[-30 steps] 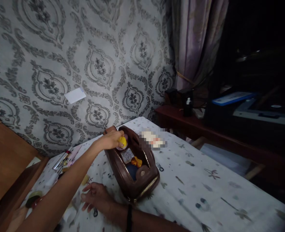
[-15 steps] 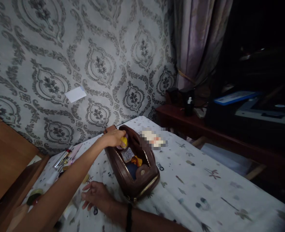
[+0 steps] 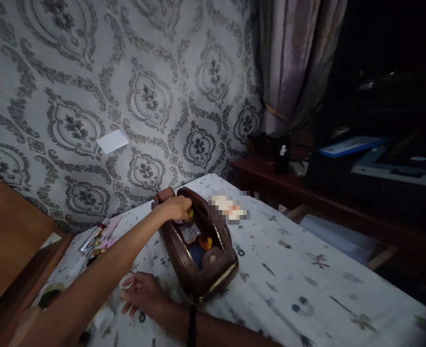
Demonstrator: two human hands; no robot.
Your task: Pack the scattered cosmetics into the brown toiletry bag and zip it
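Fingers of the right hand are loosely curled and, as far as I can see, hold nothing; from my remote seat I can't make out whether that hand rests on the printed cloth or floats just over it. A black band circles its wrist, and near its fingertips is a whitish round thing. Just beyond sits the brown bag, its mouth gaping, so I can look in: a dark blue thing towards the near end, then something orange, then a glittery silver block. At the far end the left hand reaches inside, its fingers closed on a small yellow thing, most of it hidden from me. I judge the step in hand to be handling that piece within the bag; whether it is being set down or taken up, I can't say. To my mind the next move calls for a controlled grip, with the knuckles clear of the bag's rim and the silver block undisturbed; the right hand is near enough to steady the bag. Past the bag, a blurred patch lies on the cloth, then a dark red ledge carries a small bottle.
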